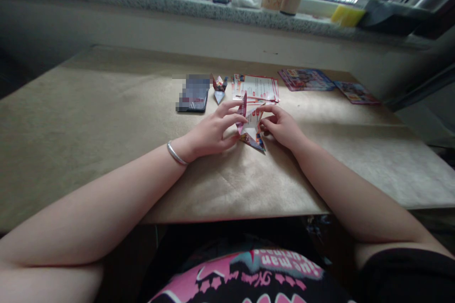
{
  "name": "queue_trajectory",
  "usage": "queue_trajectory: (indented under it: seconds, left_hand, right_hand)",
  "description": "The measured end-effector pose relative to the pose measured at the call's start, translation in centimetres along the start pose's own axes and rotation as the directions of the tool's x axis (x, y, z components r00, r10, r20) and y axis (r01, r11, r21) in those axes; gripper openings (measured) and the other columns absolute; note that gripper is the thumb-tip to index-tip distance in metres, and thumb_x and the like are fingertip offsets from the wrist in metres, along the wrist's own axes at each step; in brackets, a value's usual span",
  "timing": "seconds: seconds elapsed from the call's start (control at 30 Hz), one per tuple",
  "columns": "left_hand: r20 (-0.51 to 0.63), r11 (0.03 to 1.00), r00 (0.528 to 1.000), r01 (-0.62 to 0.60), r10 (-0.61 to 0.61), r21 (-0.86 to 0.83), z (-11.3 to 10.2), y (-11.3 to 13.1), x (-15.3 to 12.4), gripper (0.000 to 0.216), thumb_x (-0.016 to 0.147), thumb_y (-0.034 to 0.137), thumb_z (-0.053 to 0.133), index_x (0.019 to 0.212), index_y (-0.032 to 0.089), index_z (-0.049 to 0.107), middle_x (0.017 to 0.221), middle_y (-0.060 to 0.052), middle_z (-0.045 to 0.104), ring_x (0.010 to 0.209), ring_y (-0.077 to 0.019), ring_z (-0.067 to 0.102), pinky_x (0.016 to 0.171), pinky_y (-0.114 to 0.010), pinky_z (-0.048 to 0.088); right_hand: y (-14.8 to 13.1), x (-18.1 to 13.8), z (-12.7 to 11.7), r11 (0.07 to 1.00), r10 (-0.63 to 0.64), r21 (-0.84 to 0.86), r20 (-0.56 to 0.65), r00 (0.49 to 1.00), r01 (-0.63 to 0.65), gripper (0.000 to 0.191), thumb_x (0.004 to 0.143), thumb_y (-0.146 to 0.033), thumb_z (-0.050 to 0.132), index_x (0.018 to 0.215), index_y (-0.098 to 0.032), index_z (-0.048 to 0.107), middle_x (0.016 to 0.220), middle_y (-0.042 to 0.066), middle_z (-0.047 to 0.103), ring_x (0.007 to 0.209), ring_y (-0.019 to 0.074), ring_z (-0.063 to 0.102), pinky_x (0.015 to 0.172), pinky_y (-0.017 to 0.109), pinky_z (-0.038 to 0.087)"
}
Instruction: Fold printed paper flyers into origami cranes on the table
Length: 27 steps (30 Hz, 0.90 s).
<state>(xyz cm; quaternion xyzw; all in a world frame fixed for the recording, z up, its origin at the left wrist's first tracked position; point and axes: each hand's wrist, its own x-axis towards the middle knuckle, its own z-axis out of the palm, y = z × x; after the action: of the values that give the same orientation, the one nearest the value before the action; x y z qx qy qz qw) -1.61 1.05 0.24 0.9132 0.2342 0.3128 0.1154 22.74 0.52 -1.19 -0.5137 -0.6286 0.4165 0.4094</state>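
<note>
A partly folded sheet of printed paper (251, 130) stands on the table between my two hands, its pale inner side facing up and several creased flaps raised. My left hand (218, 130), with a silver bangle at the wrist, has its curved fingers and thumb on the paper's left flap. From the other side, my right hand (282, 127) pinches the right edge between thumb and fingertips. Just beyond the left hand sits a small folded paper piece (219, 86) with pointed flaps. A stack of printed sheets (261, 87) lies right behind the paper being held.
A dark phone (195, 94), partly blurred out, lies left of the small folded piece. Colourful printed cards (307, 79) and another small pile (357, 92) rest at the back right. Jars, a tall box and a yellow item (347, 15) line the stone windowsill (213, 9).
</note>
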Motion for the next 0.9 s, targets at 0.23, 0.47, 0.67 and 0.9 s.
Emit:
queue_trajectory:
  seconds: [0.23,0.47,0.67,0.9]
  left_hand:
    - [0.060,0.978,0.986,0.164,-0.158,-0.128,-0.2,0.2,0.2,0.023,0.087,0.025,0.064,0.109,0.020,0.065,0.159,-0.013,0.031,0.151,-0.0274,0.027,0.123,-0.049,0.028]
    - [0.048,0.940,0.977,0.213,-0.208,-0.265,0.0,-0.3,0.2,0.022,0.087,0.034,0.065,0.101,0.017,0.069,0.158,-0.015,0.034,0.149,-0.0292,0.031,0.121,-0.049,0.031]
    - [0.057,0.901,0.976,0.218,-0.212,-0.374,0.2,-0.8,0.4,0.023,0.086,0.037,0.067,0.097,0.017,0.071,0.144,-0.014,0.052,0.136,-0.0271,0.049,0.116,-0.047,0.040]
    - [0.058,0.908,0.973,0.227,-0.221,-0.351,0.6,-1.2,0.3,0.021,0.087,0.035,0.066,0.095,0.017,0.071,0.130,-0.012,0.062,0.124,-0.0231,0.058,0.111,-0.043,0.046]
  right_hand:
    - [-0.5,-0.1,0.1,0.998,-0.064,-0.011,-0.041,0.997,0.063,0.028,0.074,-0.033,0.069,0.098,-0.024,0.057,0.091,0.001,0.069,0.068,0.0133,0.063,0.051,0.024,0.047]
    - [-0.8,0.0,0.0,0.994,-0.091,0.049,-0.045,0.995,0.094,0.031,0.069,-0.036,0.071,0.094,-0.024,0.056,0.104,0.003,0.067,0.082,0.0162,0.066,0.058,0.026,0.053]
    - [-0.4,0.2,0.2,0.992,-0.127,-0.003,-0.021,0.992,0.127,0.027,0.069,-0.032,0.071,0.087,-0.024,0.053,0.095,0.001,0.066,0.072,0.0128,0.064,0.061,0.027,0.052]
    - [0.3,0.8,0.9,0.984,-0.163,0.043,-0.137,0.977,0.170,0.047,0.066,-0.033,0.077,0.090,-0.027,0.036,0.089,-0.005,0.063,0.061,0.0103,0.062,0.052,0.024,0.048]
